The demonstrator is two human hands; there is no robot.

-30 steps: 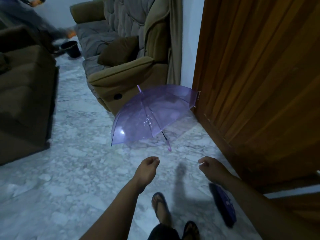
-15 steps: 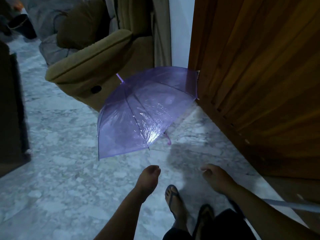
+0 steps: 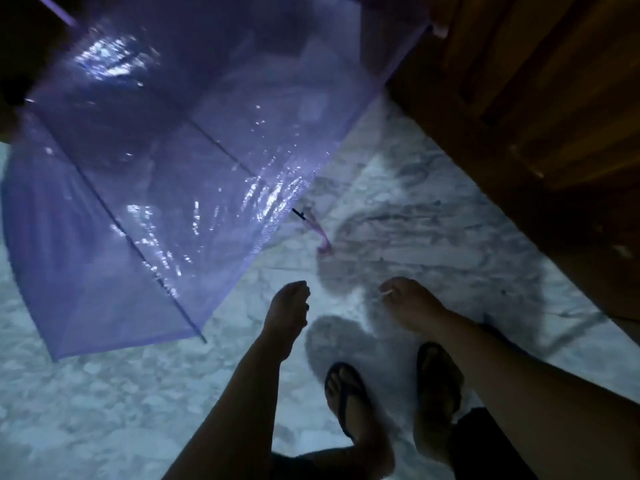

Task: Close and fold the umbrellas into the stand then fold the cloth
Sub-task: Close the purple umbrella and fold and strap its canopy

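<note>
Head view shows the purple umbrella [image 3: 166, 174] wide open, lying tipped on the marble floor [image 3: 86, 393]. It fills the picture from 9 o'clock up to 12 o'clock. Its pink hooked handle [image 3: 320, 235] pokes out near the middle, just above both hands.

So the job looks like it has hardly started. This umbrella is not closed yet, and I see no stand and no cloth here.

The left hand [image 3: 287, 313] hangs just under the umbrella's edge, fingers loosely curled, holding nothing. The right hand [image 3: 412, 306] is beside it at about 5 o'clock from the handle, fingers also softly bent, holding nothing. Neither touches the umbrella.

Two feet in flip-flops [image 3: 346, 400] stand at 6 o'clock. A brown wooden door [image 3: 536, 98] is at 2 o'clock.
</note>
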